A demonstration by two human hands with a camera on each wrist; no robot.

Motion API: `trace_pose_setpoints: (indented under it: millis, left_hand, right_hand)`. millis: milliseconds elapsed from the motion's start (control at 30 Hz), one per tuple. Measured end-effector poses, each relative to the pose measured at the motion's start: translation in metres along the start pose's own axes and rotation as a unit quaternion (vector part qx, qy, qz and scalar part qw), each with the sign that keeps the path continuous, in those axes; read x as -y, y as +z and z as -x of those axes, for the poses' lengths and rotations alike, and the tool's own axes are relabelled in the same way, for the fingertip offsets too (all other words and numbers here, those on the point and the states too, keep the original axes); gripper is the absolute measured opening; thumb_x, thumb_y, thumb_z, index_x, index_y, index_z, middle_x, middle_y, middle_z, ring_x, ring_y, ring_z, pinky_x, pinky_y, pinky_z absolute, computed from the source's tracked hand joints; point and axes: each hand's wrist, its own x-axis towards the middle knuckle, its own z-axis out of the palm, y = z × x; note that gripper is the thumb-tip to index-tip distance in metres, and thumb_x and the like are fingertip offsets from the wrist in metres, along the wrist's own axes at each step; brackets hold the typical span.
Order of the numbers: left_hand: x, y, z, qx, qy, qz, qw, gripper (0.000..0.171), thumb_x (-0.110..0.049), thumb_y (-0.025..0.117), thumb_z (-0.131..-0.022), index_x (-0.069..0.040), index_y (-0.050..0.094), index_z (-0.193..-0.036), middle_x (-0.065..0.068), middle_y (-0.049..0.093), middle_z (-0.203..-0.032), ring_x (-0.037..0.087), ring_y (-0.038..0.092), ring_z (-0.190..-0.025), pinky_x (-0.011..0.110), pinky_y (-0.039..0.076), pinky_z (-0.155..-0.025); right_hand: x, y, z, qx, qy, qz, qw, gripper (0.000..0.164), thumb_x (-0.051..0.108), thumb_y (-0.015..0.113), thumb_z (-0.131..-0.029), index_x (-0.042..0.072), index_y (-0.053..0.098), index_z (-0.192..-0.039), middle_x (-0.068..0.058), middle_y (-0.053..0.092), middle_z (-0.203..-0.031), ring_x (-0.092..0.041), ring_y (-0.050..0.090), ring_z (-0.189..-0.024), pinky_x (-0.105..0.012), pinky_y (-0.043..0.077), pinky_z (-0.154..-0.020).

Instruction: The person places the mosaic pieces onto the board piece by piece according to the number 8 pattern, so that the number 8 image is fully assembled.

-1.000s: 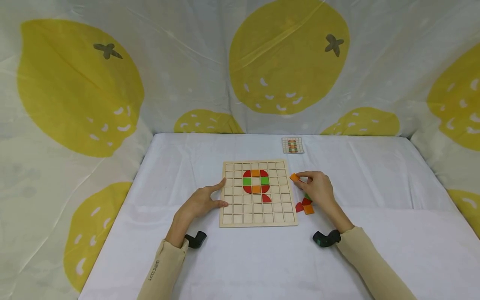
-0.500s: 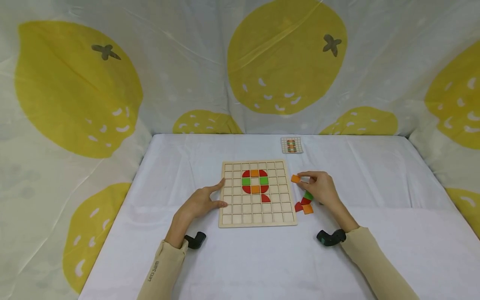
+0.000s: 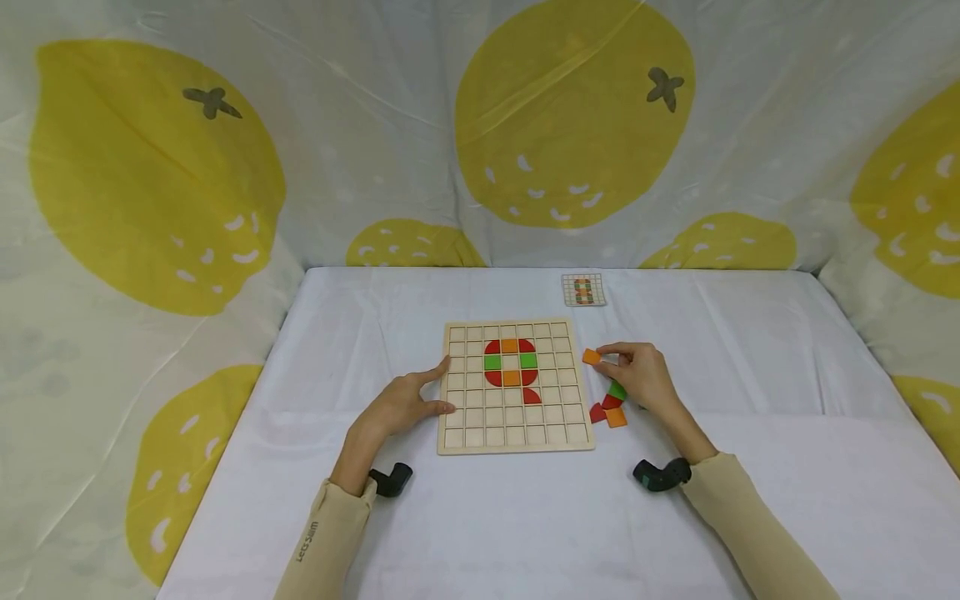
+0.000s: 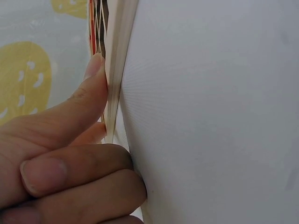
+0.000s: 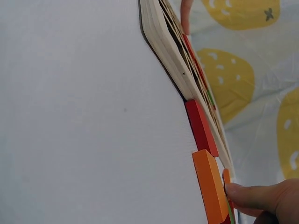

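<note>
My right hand (image 3: pixel 645 379) pinches an orange square tile (image 3: pixel 592 357) between thumb and fingertips, just off the board's right edge. A wooden grid board (image 3: pixel 465 421) lies flat in the middle of the table. On it, red, orange and green tiles form a ring, with one red quarter-round tile (image 3: pixel 532 397) below. My left hand (image 3: pixel 401 404) touches the board's left side, thumb and index finger spread along the edge; the left wrist view shows its other fingers curled. Near my right hand lie loose tiles: an orange square (image 3: pixel 616 417), red pieces (image 3: pixel 597 413) and green (image 3: pixel 617 390).
A small card (image 3: pixel 583 290) printed with a coloured grid pattern lies beyond the board. White cloth (image 3: pixel 480 525) covers the table, and a lemon-print curtain (image 3: pixel 405 133) stands at its back and sides. Black wrist devices (image 3: pixel 662 475) sit at both cuffs.
My right hand has shifted slightly right and turned the orange tile a little, uncovering more of the green tile below. Over the last half second, both hands look still.
</note>
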Motion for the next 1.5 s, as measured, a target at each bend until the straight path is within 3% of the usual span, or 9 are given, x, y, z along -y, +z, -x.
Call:
trace_pose_setpoints:
  millis: [267, 467, 700, 1067, 1500]
  left_hand:
    - [0.000, 0.001, -0.002, 0.000, 0.002, -0.001, 1.0000, 0.087, -0.038, 0.077, -0.092, -0.027, 0.028, -0.164, 0.019, 0.040, -0.163, 0.037, 0.039, -0.152, 0.056, 0.041, -0.117]
    - [0.001, 0.001, -0.001, 0.000, -0.003, 0.005, 1.0000, 0.087, -0.038, 0.077, -0.092, -0.028, 0.028, -0.164, 0.018, 0.038, -0.164, 0.037, 0.036, -0.153, 0.057, 0.039, -0.118]
    - [0.001, 0.001, -0.001, 0.000, 0.006, 0.010, 0.9999, 0.087, -0.038, 0.077, -0.092, -0.027, 0.028, -0.164, 0.017, 0.038, -0.164, 0.036, 0.036, -0.153, 0.056, 0.038, -0.120]
    - [0.000, 0.000, 0.001, 0.002, 0.006, 0.007, 0.9999, 0.087, -0.037, 0.077, -0.093, -0.026, 0.028, -0.164, 0.018, 0.038, -0.164, 0.037, 0.037, -0.153, 0.056, 0.038, -0.119]
    - [0.000, -0.001, 0.000, 0.004, 0.003, 0.000, 1.0000, 0.087, -0.037, 0.077, -0.093, -0.026, 0.028, -0.164, 0.019, 0.039, -0.163, 0.038, 0.038, -0.152, 0.056, 0.040, -0.118]
  right_hand:
    - [0.013, 0.003, 0.005, -0.003, -0.007, -0.031, 0.999, 0.028, 0.016, 0.079, -0.093, 0.003, 0.077, -0.117, 0.003, 0.033, -0.060, -0.012, 0.033, -0.052, -0.023, 0.025, -0.049]
    - [0.040, 0.023, 0.017, 0.054, -0.029, -0.069, 0.996, 0.028, 0.017, 0.081, -0.091, 0.007, 0.078, -0.116, 0.005, 0.029, -0.060, -0.010, 0.028, -0.052, -0.022, 0.024, -0.049]
    - [0.060, 0.045, 0.031, 0.101, -0.054, -0.072, 0.991, 0.026, 0.020, 0.084, -0.088, 0.012, 0.080, -0.112, 0.005, 0.030, -0.060, -0.010, 0.031, -0.058, -0.023, 0.027, -0.057]
    - [0.071, 0.063, 0.032, 0.132, -0.087, -0.074, 0.985, 0.025, 0.018, 0.084, -0.088, 0.012, 0.080, -0.112, 0.006, 0.033, -0.057, -0.008, 0.032, -0.054, -0.021, 0.026, -0.056]
    - [0.071, 0.068, 0.030, 0.118, -0.099, -0.063, 0.986, 0.025, 0.017, 0.085, -0.087, 0.010, 0.080, -0.111, 0.006, 0.033, -0.056, -0.008, 0.032, -0.055, -0.021, 0.026, -0.056]
